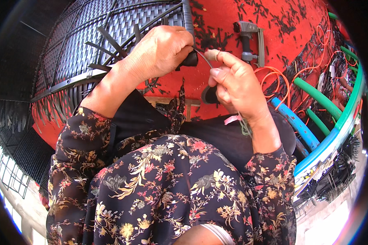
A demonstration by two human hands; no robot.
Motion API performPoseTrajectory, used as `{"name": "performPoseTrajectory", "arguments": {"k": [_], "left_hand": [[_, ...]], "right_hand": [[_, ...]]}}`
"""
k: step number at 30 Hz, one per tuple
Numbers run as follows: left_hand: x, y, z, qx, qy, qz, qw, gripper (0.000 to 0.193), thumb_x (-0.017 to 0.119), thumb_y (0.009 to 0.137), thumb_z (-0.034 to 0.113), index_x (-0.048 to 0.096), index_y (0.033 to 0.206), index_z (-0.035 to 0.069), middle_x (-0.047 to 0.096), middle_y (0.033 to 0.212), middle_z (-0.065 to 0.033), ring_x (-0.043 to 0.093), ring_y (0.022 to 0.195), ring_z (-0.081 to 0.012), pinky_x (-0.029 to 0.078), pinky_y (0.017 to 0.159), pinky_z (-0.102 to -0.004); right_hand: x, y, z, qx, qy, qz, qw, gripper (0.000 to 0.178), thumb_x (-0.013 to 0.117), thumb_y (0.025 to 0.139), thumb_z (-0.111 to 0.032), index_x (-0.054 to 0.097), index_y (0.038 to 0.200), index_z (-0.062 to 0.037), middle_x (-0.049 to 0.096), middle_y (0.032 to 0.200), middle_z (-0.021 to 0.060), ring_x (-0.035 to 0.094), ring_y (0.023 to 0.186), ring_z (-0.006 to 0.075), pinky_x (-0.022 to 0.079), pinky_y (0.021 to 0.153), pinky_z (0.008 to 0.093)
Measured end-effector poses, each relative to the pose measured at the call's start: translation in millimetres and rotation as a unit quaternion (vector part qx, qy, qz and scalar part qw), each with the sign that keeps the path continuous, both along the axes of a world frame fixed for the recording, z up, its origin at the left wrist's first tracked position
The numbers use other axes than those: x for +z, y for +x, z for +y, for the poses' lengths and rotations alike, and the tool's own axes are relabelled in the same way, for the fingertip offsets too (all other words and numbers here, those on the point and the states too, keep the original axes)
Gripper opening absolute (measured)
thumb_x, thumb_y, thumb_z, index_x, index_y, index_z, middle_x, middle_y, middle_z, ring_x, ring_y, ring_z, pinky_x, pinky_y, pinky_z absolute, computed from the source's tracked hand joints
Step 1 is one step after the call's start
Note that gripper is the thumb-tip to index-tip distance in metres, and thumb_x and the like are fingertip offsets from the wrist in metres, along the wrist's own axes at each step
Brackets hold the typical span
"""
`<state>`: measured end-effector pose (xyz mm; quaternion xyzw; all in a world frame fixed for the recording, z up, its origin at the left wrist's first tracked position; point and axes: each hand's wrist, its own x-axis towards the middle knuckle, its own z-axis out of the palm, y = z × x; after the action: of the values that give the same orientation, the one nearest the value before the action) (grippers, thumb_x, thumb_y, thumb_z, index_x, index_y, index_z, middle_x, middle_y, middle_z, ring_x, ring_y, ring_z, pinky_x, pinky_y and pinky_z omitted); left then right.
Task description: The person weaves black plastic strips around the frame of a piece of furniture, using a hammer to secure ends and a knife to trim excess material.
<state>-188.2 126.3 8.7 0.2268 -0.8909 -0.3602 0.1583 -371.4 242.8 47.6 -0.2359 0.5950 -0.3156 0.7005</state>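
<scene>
A woven black wicker panel [75,49] with a metal frame leans at the upper left, loose strip ends sticking out along its edge. My left hand [163,49] is closed at the panel's corner, its fingertips curled in where a thin dark strip [203,57] comes out. That strip bends across the gap to my right hand [237,79], which pinches its other end between thumb and fingers. A dark rounded end of the frame [189,59] shows just under my left fingers. What lies inside the left grip is partly hidden.
A grey and black nail gun [247,41] lies on the red floor covering [216,10], among scattered black strip scraps. An orange hose [276,73] coils at the right, near green tubes [318,97] and a blue tube [295,122]. More dark woven work stands at far left.
</scene>
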Motion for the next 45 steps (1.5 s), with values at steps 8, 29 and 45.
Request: {"name": "performPoseTrajectory", "arguments": {"k": [8,29,45], "left_hand": [[-7,0,-6,-0.003,0.013,0.021,1.000,0.006,0.063,0.081,0.005,0.062,0.083,0.000,0.061,0.073,-0.0137,0.063,0.070,-0.0316,0.050,0.062,-0.0361],[-16,-6,-13,0.076,0.264,-0.035,0.961,0.014,0.070,0.077,0.010,0.062,0.075,-0.001,0.060,0.063,-0.0054,0.056,0.059,-0.0097,0.046,0.057,-0.0265],[-25,-19,-15,0.069,0.231,-0.008,0.971,0.013,0.069,0.076,0.011,0.062,0.072,-0.001,0.058,0.059,-0.0048,0.052,0.056,-0.0100,0.043,0.053,-0.0285]], "right_hand": [[3,-2,2,0.102,-0.137,0.144,0.975,0.035,0.050,0.093,-0.002,0.053,0.128,0.0016,0.049,0.072,-0.0037,0.038,0.050,0.0001,0.031,0.045,0.0185],[15,4,-18,0.277,-0.309,0.399,0.818,0.025,0.050,0.085,-0.006,0.061,0.106,0.0027,0.064,0.081,0.0242,0.063,0.077,0.0426,0.052,0.067,0.0469],[24,0,-37,0.276,-0.132,0.370,0.877,0.032,0.053,0.085,-0.009,0.062,0.115,0.0001,0.063,0.106,0.0242,0.061,0.103,0.0373,0.049,0.090,0.0386]]}}
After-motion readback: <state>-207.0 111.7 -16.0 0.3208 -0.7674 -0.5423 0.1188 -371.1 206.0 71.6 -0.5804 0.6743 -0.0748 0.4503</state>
